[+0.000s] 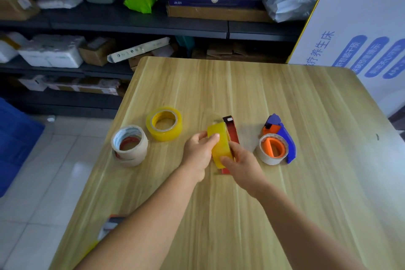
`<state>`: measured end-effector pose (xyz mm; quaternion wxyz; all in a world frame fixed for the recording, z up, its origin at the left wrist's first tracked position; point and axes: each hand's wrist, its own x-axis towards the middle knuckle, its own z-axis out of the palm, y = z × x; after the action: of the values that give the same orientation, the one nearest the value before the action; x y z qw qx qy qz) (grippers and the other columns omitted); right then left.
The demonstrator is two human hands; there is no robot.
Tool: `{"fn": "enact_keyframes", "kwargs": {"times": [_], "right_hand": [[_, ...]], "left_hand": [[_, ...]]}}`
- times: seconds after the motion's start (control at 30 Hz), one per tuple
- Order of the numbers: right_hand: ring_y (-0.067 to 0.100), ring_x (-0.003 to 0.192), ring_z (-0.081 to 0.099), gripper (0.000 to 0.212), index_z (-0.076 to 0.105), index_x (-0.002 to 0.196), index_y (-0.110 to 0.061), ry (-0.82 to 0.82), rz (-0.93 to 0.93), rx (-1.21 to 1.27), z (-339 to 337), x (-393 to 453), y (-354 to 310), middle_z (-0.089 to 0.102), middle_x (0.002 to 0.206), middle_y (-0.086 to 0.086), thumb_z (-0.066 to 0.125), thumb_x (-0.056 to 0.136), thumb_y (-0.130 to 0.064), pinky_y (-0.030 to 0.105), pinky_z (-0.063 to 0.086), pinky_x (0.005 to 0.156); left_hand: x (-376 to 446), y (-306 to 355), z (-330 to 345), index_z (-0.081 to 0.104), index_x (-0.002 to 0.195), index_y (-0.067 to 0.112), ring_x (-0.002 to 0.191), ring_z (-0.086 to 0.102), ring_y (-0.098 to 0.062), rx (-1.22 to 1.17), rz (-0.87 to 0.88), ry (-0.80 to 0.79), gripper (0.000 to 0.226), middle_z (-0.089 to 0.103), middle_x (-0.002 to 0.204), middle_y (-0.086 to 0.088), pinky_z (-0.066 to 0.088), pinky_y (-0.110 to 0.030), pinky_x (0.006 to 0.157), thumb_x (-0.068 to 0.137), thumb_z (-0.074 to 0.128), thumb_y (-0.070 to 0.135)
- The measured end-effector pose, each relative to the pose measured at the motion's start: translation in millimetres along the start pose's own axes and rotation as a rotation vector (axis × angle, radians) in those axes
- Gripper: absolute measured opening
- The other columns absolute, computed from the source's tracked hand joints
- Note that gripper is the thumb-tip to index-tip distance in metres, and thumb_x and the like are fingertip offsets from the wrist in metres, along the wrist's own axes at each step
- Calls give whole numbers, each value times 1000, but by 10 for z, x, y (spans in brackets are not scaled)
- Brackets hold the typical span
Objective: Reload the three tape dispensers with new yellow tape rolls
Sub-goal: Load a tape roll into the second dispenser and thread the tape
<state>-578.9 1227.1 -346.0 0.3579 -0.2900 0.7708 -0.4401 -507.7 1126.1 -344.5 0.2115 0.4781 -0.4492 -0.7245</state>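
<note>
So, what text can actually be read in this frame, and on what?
"养生床": white board, in large rotated blue characters.
"KB161", seemingly: dark blue box on the shelf, printed upside down and small.
Blue pill labels on the board: Chinese text, too blurred to quote.
Long white carton on the lower shelf: marks too small to read.
Print inside the beige tape rolls: unreadable.
Yellow tape roll in the hands: none visible.

Single head-worn wide-angle view, aimed forward and steeply down at the wooden table; both forearms are seen entering from the bottom edge, shelving is caught behind, edges are bowed.
</note>
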Motion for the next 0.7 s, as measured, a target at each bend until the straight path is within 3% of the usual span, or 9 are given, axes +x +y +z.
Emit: {"fn": "enact_keyframes", "kwargs": {"times": [0.1, 0.13, 0.23, 0.37, 0.53, 0.63, 0.7], "right_hand": [[28, 94, 69, 25, 67, 104, -26, 8, 90, 221, -74, -66, -65, 73, 100, 9, 56, 90, -8, 46, 56, 88], [25, 93, 69, 20, 68, 105, -20, 5, 112, 284, -99, -80, -98, 73, 101, 12, 54, 93, -11, 41, 56, 86], [16, 86, 69, 25, 69, 95, -14, 48, 178, 374, -142, -95, -232, 74, 97, 10, 51, 99, -30, 30, 54, 81], [31, 99, 69, 33, 66, 85, -11, 150, 368, 453, -190, -63, -393, 71, 102, 18, 58, 93, -42, 49, 52, 95], [25, 87, 71, 25, 67, 97, -8, 126, 382, 605, -284, -128, -431, 73, 96, 12, 59, 95, -31, 40, 58, 78], [24, 107, 65, 44, 64, 118, -10, 112, 341, 501, -356, -180, -435, 70, 112, 6, 65, 87, -42, 45, 50, 98], [22, 112, 59, 48, 59, 127, -13, 109, 307, 432, -397, -208, -466, 66, 117, 3, 64, 88, -41, 42, 45, 102]], "left_hand": [[-115, 70, 67, 63, 112, 6, 75, 66, -13, 31, 38, -25, 25, 71, 91, -4, 55, -21, 63, 87, 66, 11], [-156, 75, 86, 63, 112, 9, 76, 66, -13, 42, 42, -26, 25, 71, 92, -4, 55, -21, 62, 87, 67, 10], [-263, 51, 118, 61, 121, 12, 88, 68, -16, 59, 52, -34, 35, 72, 105, -5, 55, -29, 70, 86, 68, 12], [-385, 34, 170, 59, 123, 15, 96, 69, -16, 45, 57, -97, 39, 72, 108, -1, 57, -35, 75, 86, 68, 9], [-434, 109, 171, 62, 114, 15, 96, 66, -14, 195, 180, -125, 35, 69, 102, 2, 54, -25, 76, 81, 72, 9], [-395, 311, 168, 52, 117, 24, 108, 51, -9, 448, 375, -84, 45, 51, 113, 4, 43, -21, 90, 78, 75, 23], [-366, 477, 191, 51, 124, 28, 117, 41, -10, 646, 532, -115, 56, 42, 120, 5, 34, -19, 98, 75, 77, 29]]}}
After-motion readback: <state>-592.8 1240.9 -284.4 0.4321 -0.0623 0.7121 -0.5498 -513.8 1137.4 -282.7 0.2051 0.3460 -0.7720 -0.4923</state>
